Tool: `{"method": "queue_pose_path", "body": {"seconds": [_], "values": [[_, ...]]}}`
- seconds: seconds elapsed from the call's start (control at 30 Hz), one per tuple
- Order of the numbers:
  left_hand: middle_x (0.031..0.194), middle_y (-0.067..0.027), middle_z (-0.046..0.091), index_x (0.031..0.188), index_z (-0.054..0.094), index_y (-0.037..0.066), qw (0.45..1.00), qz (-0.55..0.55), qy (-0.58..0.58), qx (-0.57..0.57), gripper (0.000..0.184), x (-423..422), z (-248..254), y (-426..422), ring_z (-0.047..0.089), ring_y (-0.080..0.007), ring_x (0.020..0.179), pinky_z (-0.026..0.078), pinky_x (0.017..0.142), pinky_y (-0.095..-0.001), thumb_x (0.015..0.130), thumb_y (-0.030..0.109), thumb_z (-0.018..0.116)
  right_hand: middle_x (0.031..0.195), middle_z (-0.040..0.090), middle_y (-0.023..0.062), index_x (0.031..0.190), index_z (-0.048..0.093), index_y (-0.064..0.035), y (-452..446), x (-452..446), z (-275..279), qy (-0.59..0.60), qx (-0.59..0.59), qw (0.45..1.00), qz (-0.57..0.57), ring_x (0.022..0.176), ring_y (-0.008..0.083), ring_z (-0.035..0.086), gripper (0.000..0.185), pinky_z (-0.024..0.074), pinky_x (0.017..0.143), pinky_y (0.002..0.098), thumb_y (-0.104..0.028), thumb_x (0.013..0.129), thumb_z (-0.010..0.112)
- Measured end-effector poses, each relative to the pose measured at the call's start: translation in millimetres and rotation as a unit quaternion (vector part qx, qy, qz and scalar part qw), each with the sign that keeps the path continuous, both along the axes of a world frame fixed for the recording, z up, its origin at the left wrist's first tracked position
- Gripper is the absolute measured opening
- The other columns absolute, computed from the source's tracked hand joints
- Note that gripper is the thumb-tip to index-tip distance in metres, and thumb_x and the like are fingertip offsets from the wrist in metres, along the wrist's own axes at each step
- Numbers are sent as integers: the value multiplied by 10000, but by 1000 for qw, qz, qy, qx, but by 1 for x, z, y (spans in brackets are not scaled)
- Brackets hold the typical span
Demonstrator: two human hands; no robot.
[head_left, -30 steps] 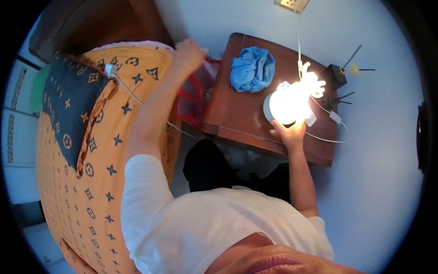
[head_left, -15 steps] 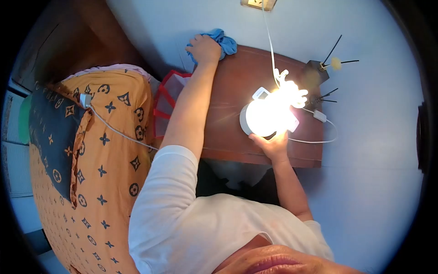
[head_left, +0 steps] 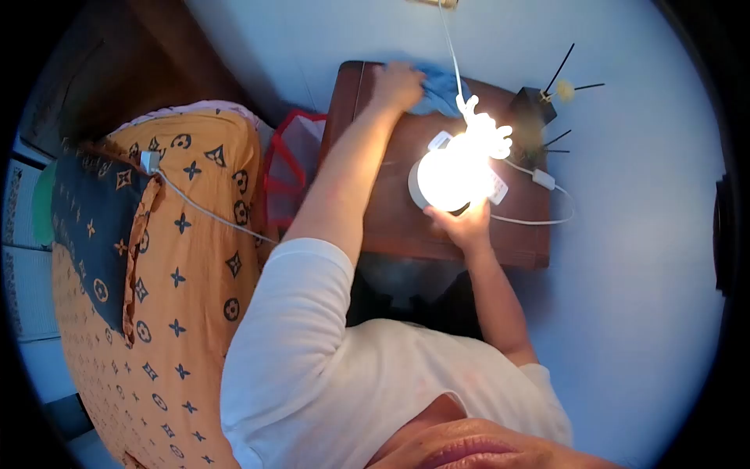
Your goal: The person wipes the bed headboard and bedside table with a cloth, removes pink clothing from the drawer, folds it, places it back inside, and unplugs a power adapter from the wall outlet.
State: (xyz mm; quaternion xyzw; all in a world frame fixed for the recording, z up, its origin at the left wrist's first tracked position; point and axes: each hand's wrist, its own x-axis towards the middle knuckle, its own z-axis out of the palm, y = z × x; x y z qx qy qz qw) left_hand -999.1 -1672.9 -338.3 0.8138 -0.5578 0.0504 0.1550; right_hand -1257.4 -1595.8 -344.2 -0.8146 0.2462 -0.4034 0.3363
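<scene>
My left hand [head_left: 400,87] presses on a blue cloth [head_left: 442,90] at the far side of a brown wooden bedside table [head_left: 383,199]. The cloth lies spread to the right of the fingers, which are blurred by motion. My right hand [head_left: 467,227] grips the near side of a glowing lamp [head_left: 453,181] with a round white base, its thumb on the left. Glare hides most of the lamp and the right fingertips. A white tag [head_left: 498,190] shows at the lamp's right side.
Dark diffuser bottles with black sticks [head_left: 535,106] stand at the table's right back. A white cord with an inline switch [head_left: 543,180] loops over the right edge. A red-trimmed bag [head_left: 287,168] sits between table and orange bed [head_left: 199,273]. Another cord runs up the wall.
My left hand has slid the cloth rightward along the table's far part, from the back left corner. My right hand stays on the lamp. The whole view has shifted slightly.
</scene>
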Motion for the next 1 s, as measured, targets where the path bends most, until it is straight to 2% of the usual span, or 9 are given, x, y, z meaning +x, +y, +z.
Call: {"method": "queue_pose_path", "body": {"seconds": [0.1,0.23,0.33,0.4,0.57,0.7,0.77,0.83,1.0], "values": [[1131,-46,540,1031,645,229,997,79,-23,-11,309,47,1,46,454,-282,1087,347,885,-520,750,215,515,1213,448,180,1273,329,61,1,1,6,9,135,988,74,1143,285,431,925,330,984,376,-173,512,800],[1092,-55,558,981,658,198,994,33,-64,-83,278,41,-8,115,491,-291,1042,389,874,-468,735,198,530,1235,427,177,1292,300,53,-1,1,0,-22,67,996,55,1166,281,411,949,326,991,373,-178,519,799],[1086,-58,557,939,657,172,994,-16,-26,-103,264,0,-12,179,488,-280,1039,368,881,-490,694,192,562,1221,432,173,1288,306,43,1,-1,-2,-18,64,996,54,1148,272,420,928,344,973,366,-187,535,798],[1077,-75,552,938,650,150,995,-48,-14,-87,275,-32,-5,222,470,-287,1072,345,907,-507,673,176,578,1063,514,140,1124,435,26,5,-2,4,-67,98,992,50,976,235,518,701,424,854,351,-152,554,803],[1142,-98,531,970,641,154,998,-59,-17,-25,307,-103,16,298,441,-292,1115,287,967,-515,674,154,562,1072,509,142,1118,447,19,12,-15,12,-50,54,997,22,986,235,514,696,421,860,361,-173,553,804],[1151,-98,530,985,642,155,999,-43,-7,-17,294,-86,13,283,440,-291,1117,286,966,-512,705,172,555,1066,509,134,1122,445,17,17,-45,30,-32,61,998,5,972,229,516,709,423,859,353,-180,544,807],[1171,-96,520,1060,614,148,999,25,-24,-5,365,-62,10,254,455,-300,1098,345,920,-482,699,165,559,1081,495,120,1144,422,17,12,-67,30,-16,104,994,24,991,219,496,738,410,871,339,-185,547,806],[1195,-89,512,1103,598,165,987,116,46,102,363,-42,33,209,461,-305,1095,345,918,-489,753,228,523,1095,487,124,1149,413,24,19,-85,40,-2,100,995,-16,1010,221,487,739,400,885,335,-180,556,804],[1172,-81,525,1096,599,150,981,181,-44,50,359,-7,11,122,488,-311,1056,303,931,-539,782,243,450,1112,479,134,1161,391,31,21,-112,32,-2,79,995,-63,1023,227,482,767,390,903,337,-198,558,806]]}}
